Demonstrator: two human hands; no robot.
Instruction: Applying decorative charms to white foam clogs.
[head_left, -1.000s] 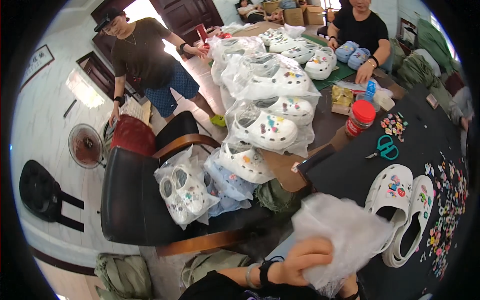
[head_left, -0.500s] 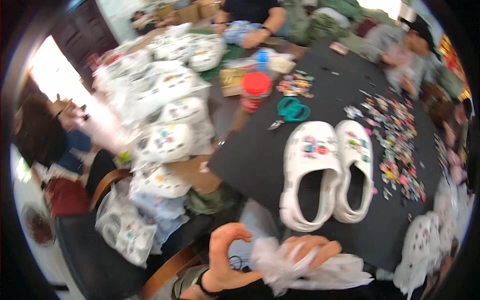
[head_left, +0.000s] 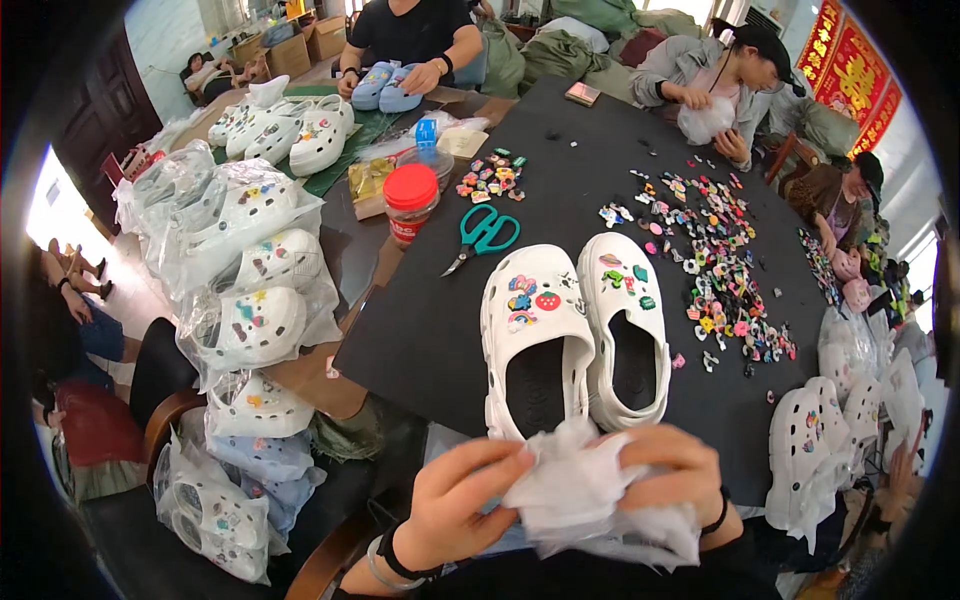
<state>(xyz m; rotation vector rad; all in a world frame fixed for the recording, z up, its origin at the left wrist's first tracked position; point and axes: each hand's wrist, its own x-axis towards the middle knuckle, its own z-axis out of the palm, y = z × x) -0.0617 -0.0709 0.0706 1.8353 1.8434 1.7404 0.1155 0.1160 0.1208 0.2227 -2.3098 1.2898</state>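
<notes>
Between my two hands is a thin, crumpled whitish plastic bag [head_left: 580, 490]. My left hand [head_left: 465, 500] pinches its left side, while my right hand [head_left: 675, 470] grips the other side, some fingers hidden by the film. Just beyond the bag, a pair of white clogs lies on the black table: the left clog [head_left: 530, 275] and the right clog [head_left: 622, 265], toes pointing away from me. Colourful charms sit on both uppers. The bag covers part of the left clog's heel.
Teal-handled scissors [head_left: 488, 232] and a red-lidded jar [head_left: 410, 190] are left of the clogs. Loose charms [head_left: 715, 265] spread over the table's right side. Bagged white clogs [head_left: 245, 325] pile up at left; more clogs [head_left: 800, 440] are at right. Other people work around the table.
My right hand, earlier holding the bag bunched, now grips one side of it. My left hand, open and curved before, has closed on the other. The view has shifted, with the clogs appearing further left.
</notes>
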